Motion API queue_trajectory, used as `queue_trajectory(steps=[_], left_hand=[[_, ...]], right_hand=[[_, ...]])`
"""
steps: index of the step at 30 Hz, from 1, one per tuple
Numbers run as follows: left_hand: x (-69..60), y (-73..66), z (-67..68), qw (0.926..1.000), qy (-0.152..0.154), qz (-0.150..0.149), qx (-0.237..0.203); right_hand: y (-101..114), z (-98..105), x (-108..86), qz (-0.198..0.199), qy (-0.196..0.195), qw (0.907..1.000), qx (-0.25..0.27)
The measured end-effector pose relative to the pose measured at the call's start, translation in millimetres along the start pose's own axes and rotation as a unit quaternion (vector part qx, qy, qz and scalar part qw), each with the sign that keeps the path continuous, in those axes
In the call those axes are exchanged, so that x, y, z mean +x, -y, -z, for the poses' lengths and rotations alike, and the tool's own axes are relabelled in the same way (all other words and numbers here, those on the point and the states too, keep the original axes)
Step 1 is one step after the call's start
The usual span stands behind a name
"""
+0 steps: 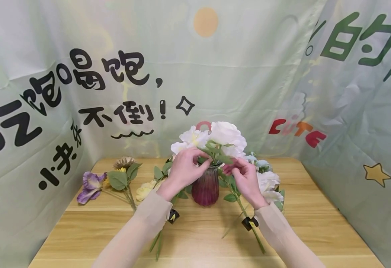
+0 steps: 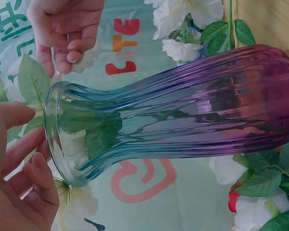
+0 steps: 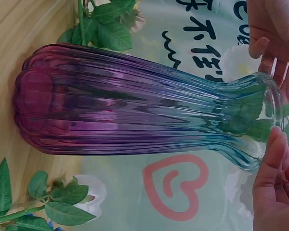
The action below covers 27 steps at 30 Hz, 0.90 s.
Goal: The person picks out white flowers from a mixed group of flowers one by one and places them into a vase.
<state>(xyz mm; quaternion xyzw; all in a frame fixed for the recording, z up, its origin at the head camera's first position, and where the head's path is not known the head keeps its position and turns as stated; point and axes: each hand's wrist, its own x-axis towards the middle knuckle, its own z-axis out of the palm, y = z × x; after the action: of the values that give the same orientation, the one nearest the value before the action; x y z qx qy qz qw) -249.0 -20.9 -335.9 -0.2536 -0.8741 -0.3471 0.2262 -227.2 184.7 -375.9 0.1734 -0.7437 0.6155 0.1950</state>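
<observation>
A ribbed glass vase (image 1: 206,188), fading from blue-green at the neck to magenta at the base, stands upright on the table. White flowers (image 1: 227,134) with green leaves rise from its mouth, and leaves show through the neck in both wrist views. At the left of the rim is my left hand (image 1: 186,165), thumb and forefinger apart beside the leaves (image 2: 33,82). My right hand (image 1: 245,178) is at the rim's right side, fingers loosely bent near a leaf; in the right wrist view its fingertip (image 3: 276,137) overlaps the rim, and contact is unclear.
Left on the wooden table (image 1: 91,230) lie a purple flower (image 1: 90,186), a brown flower (image 1: 124,162) and a yellow flower (image 1: 145,190). White flowers (image 1: 269,186) and pale blue flowers (image 1: 263,165) lie at the right, with stems toward the front. Printed cloth (image 1: 168,85) surrounds the table.
</observation>
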Motion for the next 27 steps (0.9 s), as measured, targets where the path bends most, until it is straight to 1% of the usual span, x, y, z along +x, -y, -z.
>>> queue_trajectory(steps=[7,11,13,17,21,23,27], left_hand=[[-10.5,7.1,4.0,0.9976,-0.043,-0.019,-0.050],[-18.8,13.6,6.2,0.9962,-0.061,-0.022,-0.058],[-23.8,17.5,7.1,0.9960,-0.066,-0.015,-0.059],[-35.1,27.2,7.8,0.9960,-0.063,0.008,-0.063],[-47.6,37.3,7.4,0.9963,-0.051,0.033,-0.061],[-53.5,41.9,6.5,0.9965,-0.042,0.044,-0.058],[-64.0,49.1,2.2,0.9955,-0.028,0.069,-0.058]], right_hand=[[-5.6,3.3,-5.2,0.001,0.002,1.0000,-0.006],[-10.7,6.4,-11.3,-0.010,0.002,1.0000,0.000],[-13.7,9.2,-14.9,-0.017,0.003,0.9998,0.006],[-19.5,17.7,-22.6,-0.035,0.009,0.9991,0.024],[-23.7,29.0,-31.4,-0.067,0.018,0.9967,0.040],[-25.0,35.0,-36.2,-0.086,0.021,0.9953,0.039],[-26.6,46.2,-46.1,-0.123,0.029,0.9920,0.006]])
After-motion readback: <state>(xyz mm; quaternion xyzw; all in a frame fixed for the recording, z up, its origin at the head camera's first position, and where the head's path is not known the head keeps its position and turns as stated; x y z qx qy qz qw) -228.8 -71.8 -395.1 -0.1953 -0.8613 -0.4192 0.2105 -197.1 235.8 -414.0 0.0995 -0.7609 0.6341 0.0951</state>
